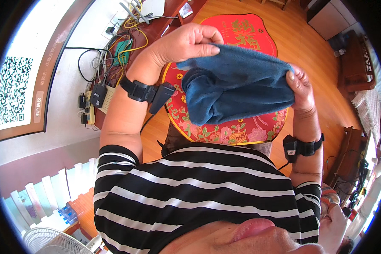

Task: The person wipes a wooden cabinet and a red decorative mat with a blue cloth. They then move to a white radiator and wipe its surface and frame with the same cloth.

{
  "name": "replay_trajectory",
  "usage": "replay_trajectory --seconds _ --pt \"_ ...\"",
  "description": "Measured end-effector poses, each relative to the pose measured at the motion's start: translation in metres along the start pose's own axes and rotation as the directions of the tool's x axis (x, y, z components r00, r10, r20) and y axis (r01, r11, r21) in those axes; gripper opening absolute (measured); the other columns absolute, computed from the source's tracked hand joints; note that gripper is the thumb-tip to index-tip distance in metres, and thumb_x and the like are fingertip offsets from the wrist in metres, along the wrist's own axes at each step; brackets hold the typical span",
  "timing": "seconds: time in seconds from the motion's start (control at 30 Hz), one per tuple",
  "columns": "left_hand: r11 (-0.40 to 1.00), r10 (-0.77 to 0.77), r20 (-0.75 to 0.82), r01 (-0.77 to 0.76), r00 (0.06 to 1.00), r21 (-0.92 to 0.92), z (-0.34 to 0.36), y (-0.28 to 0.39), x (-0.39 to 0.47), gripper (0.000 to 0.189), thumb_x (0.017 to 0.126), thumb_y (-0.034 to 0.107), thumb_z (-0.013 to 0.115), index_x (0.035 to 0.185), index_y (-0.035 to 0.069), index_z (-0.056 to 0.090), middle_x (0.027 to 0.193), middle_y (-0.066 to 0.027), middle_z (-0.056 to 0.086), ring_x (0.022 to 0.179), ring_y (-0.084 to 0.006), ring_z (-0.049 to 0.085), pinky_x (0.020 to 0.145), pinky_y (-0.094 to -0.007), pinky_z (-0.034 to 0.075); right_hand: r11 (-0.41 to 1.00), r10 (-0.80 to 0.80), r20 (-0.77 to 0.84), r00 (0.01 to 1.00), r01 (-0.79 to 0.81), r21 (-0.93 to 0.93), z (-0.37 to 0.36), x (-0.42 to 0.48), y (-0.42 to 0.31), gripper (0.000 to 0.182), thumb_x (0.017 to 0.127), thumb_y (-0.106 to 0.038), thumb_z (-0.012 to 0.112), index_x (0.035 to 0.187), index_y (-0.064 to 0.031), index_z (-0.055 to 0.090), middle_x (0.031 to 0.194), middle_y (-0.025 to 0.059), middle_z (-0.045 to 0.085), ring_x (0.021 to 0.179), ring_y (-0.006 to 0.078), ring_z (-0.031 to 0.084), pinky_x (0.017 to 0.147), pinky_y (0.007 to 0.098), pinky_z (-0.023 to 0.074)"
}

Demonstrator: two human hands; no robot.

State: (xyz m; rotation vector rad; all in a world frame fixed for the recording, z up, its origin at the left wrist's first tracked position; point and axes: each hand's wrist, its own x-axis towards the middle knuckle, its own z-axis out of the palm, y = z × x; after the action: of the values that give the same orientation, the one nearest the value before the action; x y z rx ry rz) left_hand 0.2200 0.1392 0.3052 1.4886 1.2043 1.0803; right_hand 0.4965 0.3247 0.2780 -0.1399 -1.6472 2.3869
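A dark blue plush cloth [241, 85] is stretched between my two hands above my lap. My left hand [192, 43] pinches its upper left edge between thumb and fingers. At the cloth's right end, my right hand [301, 85] grips the edge, thumb in front. The left part of the cloth hangs bunched and folded. Below it lies a red board [225, 135] with a gold rim, printed flowers and gold writing; the cloth hides its middle. A black strap with a small device [162, 95] is on my left forearm, and a similar device [291, 149] on my right.
At left, tangled cables [104, 63], a power strip [90, 108] and a white router [152, 11] sit along the wall. A framed panel with a printed code [12, 92] hangs there. A fan [54, 239] stands lower left; wooden furniture [357, 63] is at right.
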Motion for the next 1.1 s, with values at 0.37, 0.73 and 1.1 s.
replay_trajectory --seconds 0.37,0.73,1.1 --pt "0.712 0.214 -0.523 0.235 0.825 0.661 -0.033 0.136 -0.003 0.008 0.076 0.002 0.068 0.084 0.0 0.07 0.068 -0.006 0.063 0.064 -0.012 0.059 0.058 -0.0258 0.047 -0.105 -0.704 0.16 0.692 0.122 -0.987 0.037 0.057 -0.131 0.019 0.087 -0.006 0.063 0.106 -0.0068 0.067 0.089 -0.0007 0.067 0.081 0.0059 0.06 0.075 0.0216 0.0488" --pt "0.748 0.02 0.006 -0.019 1.0 0.663 0.032 0.059 -0.088 0.018 0.071 0.007 0.074 0.088 0.001 0.069 0.077 -0.0127 0.064 0.072 -0.0271 0.062 0.066 -0.0361 0.048 0.324 -0.196 0.319 0.927 0.368 -0.871 0.064 -0.028 -0.069 0.026 0.067 0.007 0.066 0.092 -0.0019 0.066 0.085 0.0137 0.066 0.075 0.0272 0.066 0.066 0.0325 0.0514" --pt "0.917 -0.399 0.484 0.345 0.779 0.199 0.083 0.009 -0.107 0.023 0.079 0.009 0.071 0.098 -0.002 0.067 0.085 -0.012 0.069 0.069 -0.0209 0.064 0.062 -0.0306 0.047 0.629 0.59 0.434 0.681 -0.051 -0.776 0.06 -0.065 -0.017 0.018 0.082 -0.017 0.067 0.097 -0.0082 0.064 0.076 0.0147 0.065 0.073 0.0356 0.062 0.062 0.0387 0.0481"
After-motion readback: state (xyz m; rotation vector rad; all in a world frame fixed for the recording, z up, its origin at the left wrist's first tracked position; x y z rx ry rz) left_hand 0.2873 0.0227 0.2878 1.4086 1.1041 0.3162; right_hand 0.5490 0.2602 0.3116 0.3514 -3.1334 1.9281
